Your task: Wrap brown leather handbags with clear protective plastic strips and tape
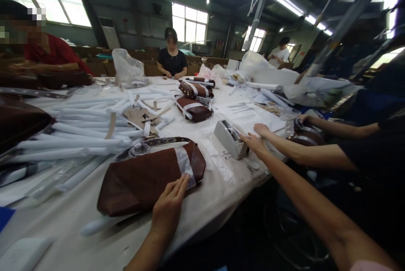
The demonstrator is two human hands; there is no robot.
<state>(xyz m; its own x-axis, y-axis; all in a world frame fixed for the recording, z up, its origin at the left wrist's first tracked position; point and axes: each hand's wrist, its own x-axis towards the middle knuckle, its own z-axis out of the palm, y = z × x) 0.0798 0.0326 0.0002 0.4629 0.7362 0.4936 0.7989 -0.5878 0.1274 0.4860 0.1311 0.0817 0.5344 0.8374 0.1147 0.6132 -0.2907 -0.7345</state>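
Observation:
A dark brown handbag (142,182) lies on its side on the table in front of me, a whitish strip (183,159) wrapped around its right end. My left hand (169,203) rests on the bag's near edge, fingers stretched out over that strip. At the front end of a grey tape dispenser (229,140) is my right hand (255,143), its fingers pressed together; whatever is between the fingertips is too small to make out. The bag's studded strap (171,140) lies along its far side, by a coiled clear wrapping (139,149).
White padded rolls (82,130) and cardboard pieces (139,118) cover the left. More wrapped brown bags (193,108) lie farther back. At right, a co-worker's hand (262,130) is close beside mine, their other hand on another bag (305,134). Other people sit across the table.

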